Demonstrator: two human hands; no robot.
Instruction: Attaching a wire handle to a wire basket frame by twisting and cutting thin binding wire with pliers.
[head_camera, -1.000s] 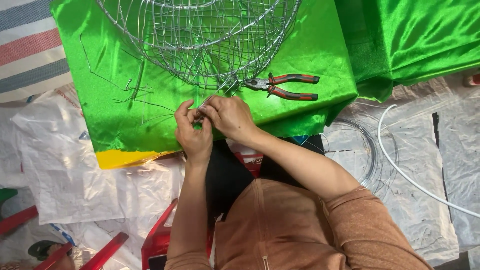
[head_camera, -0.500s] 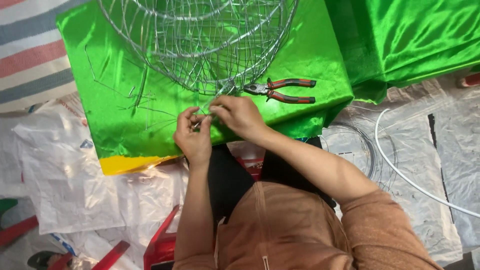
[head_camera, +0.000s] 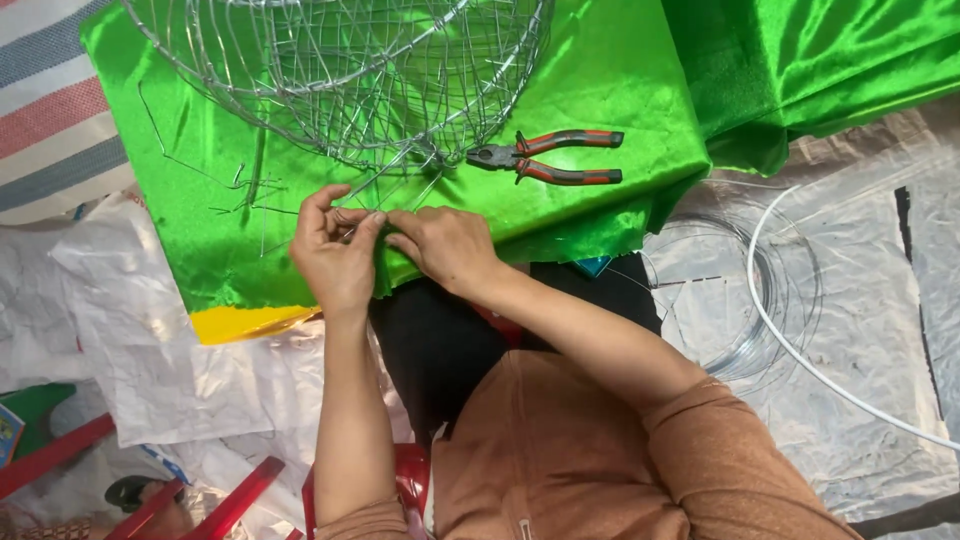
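Observation:
My left hand (head_camera: 335, 255) and my right hand (head_camera: 445, 245) meet at the near edge of a shiny green cloth (head_camera: 610, 90), fingertips pinched together on a thin piece of wire (head_camera: 365, 213). Just beyond them stands a round wire basket frame (head_camera: 340, 80) on the cloth. A pair of pliers (head_camera: 545, 158) with orange and grey handles lies on the cloth to the right of the frame, apart from both hands. Loose short wire pieces (head_camera: 245, 185) are scattered on the cloth to the left.
Crumpled white plastic sheeting (head_camera: 130, 330) covers the floor. A coil of thin wire (head_camera: 745, 290) and a white hoop (head_camera: 800, 350) lie at the right. Red chair parts (head_camera: 60, 455) show at bottom left, a striped mat (head_camera: 50, 110) at top left.
Both hands have slid a little toward me, away from the frame, staying pinched together on the wire. The pliers and frame have not moved on the cloth.

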